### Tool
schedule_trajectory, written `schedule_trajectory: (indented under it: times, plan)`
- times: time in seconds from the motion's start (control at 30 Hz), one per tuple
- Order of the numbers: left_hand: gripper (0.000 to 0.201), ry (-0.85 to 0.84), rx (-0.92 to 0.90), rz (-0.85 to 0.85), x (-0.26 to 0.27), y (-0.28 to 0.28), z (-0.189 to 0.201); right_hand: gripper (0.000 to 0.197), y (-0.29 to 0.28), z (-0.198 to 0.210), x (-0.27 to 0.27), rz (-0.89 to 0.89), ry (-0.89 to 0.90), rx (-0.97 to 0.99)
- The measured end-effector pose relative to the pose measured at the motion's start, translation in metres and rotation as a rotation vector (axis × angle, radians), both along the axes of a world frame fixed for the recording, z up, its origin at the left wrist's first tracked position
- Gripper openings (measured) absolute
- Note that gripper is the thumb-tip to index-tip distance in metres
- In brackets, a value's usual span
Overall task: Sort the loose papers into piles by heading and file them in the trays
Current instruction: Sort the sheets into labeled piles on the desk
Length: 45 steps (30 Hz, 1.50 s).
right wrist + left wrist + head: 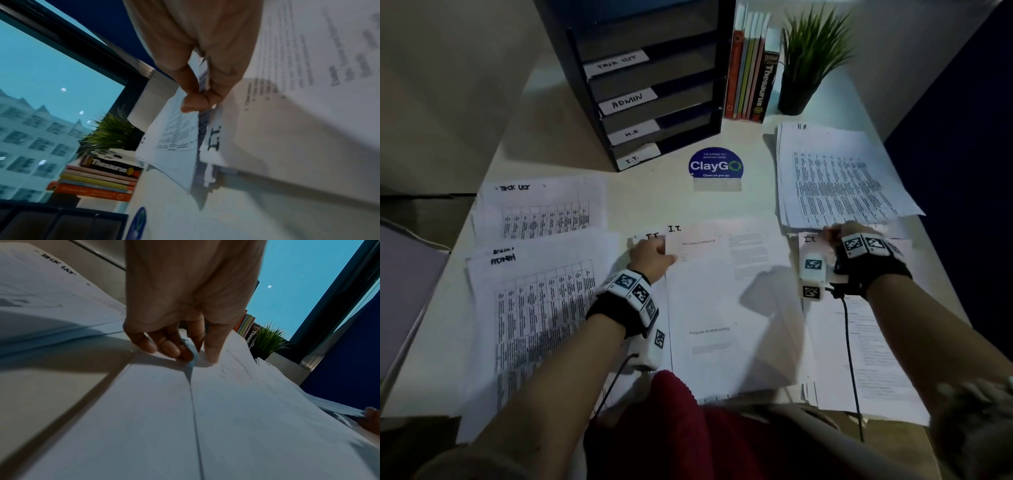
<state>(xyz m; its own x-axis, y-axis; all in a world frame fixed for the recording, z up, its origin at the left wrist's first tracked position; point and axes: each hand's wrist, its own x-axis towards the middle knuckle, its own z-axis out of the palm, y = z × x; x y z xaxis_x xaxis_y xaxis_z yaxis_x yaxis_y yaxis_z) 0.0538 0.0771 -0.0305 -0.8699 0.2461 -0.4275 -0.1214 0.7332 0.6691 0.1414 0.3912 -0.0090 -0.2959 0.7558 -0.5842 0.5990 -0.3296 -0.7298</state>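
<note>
Sorted paper piles lie on the white desk: TASK LIST (537,209) at the back left, ADMIN (534,301) in front of it, H.R (839,178) at the back right. An I.T. sheet (722,291) lies in the centre over another I.T. sheet. My left hand (654,245) pinches its top left corner, thumb against curled fingers (185,353). At the right lies another I.T. pile (866,342). My right hand (830,234) pinches the top edge of its upper I.T. sheet (213,141), just below the H.R pile. The black tray stack (585,102) stands behind, labelled TASK LIST, ADMIN, H.R and I.T.
Upright books (751,78) and a potted plant (808,61) stand right of the trays. A blue ClayGo sticker (715,166) lies on the desk before the trays. A dark partition (962,137) borders the desk on the right. Wrist cables trail over the papers.
</note>
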Motion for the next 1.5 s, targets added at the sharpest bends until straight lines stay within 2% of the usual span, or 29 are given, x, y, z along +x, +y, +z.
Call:
schedule_trajectory:
  times: [0.07,0.1,0.13,0.2,0.27,0.33,0.43,0.5,0.57,0.67,0.7,0.8,0.93,1.03,1.17,1.3,1.4,1.5]
  plan:
    - [0.03,-0.015,0.014,0.01,0.001,-0.001,0.0,0.05,0.001,0.002,-0.003,-0.081,0.154,-0.069]
    - [0.031,-0.025,0.031,0.026,0.001,-0.001,-0.001,0.059,0.001,0.0,-0.001,-0.156,0.164,-0.005]
    - [0.031,-0.023,0.055,0.03,0.001,-0.001,-0.002,0.06,-0.006,0.004,0.0,-0.149,0.155,0.032]
    - [0.03,-0.033,0.111,0.043,0.002,-0.001,-0.002,0.044,-0.021,0.005,0.001,-0.123,0.209,0.038]
    - [0.02,-0.02,0.16,0.036,0.004,0.0,-0.004,0.018,-0.045,0.002,-0.007,-0.103,0.221,0.102]
    - [0.003,0.003,0.178,0.008,0.007,0.001,-0.004,0.024,-0.075,-0.007,-0.014,0.147,0.212,0.308]
    - [0.015,0.04,0.199,-0.014,0.012,-0.001,-0.007,0.049,-0.129,-0.007,-0.021,0.745,0.272,0.642]
    - [0.019,0.056,0.203,-0.054,0.016,-0.004,-0.006,0.054,-0.149,-0.007,-0.023,1.074,0.146,0.847]
    - [0.022,0.089,0.236,-0.07,0.019,-0.009,-0.005,0.038,-0.162,-0.006,-0.024,1.224,-0.013,1.043]
    - [0.016,0.255,0.246,0.031,0.014,-0.016,-0.002,0.029,-0.171,-0.01,-0.022,1.332,-0.036,1.13]
    - [0.016,0.276,0.185,0.061,0.011,-0.018,0.0,0.03,-0.173,-0.013,-0.022,1.363,-0.045,1.118]
    - [0.042,0.202,0.057,0.09,0.001,-0.024,0.003,0.027,-0.173,-0.014,-0.026,1.399,-0.097,1.032]
    - [0.044,0.157,0.018,0.067,-0.005,-0.025,0.005,0.031,-0.175,-0.021,-0.032,1.396,-0.093,0.976]
    - [0.033,0.182,0.064,0.11,-0.003,-0.024,0.007,0.041,-0.176,-0.023,-0.03,1.411,-0.049,1.058]
    - [0.021,0.236,0.176,0.102,0.007,-0.021,0.013,0.038,-0.178,-0.02,-0.031,1.48,-0.036,1.158]
    - [0.028,0.233,0.316,0.132,0.017,-0.021,0.014,0.038,-0.186,-0.02,-0.031,1.479,0.043,1.268]
    - [0.037,0.161,0.403,0.241,0.018,-0.025,0.012,0.04,-0.189,-0.02,-0.028,1.455,0.095,1.337]
    - [0.034,0.127,0.396,0.307,0.016,-0.031,0.007,0.043,-0.19,-0.02,-0.023,1.467,0.143,1.349]
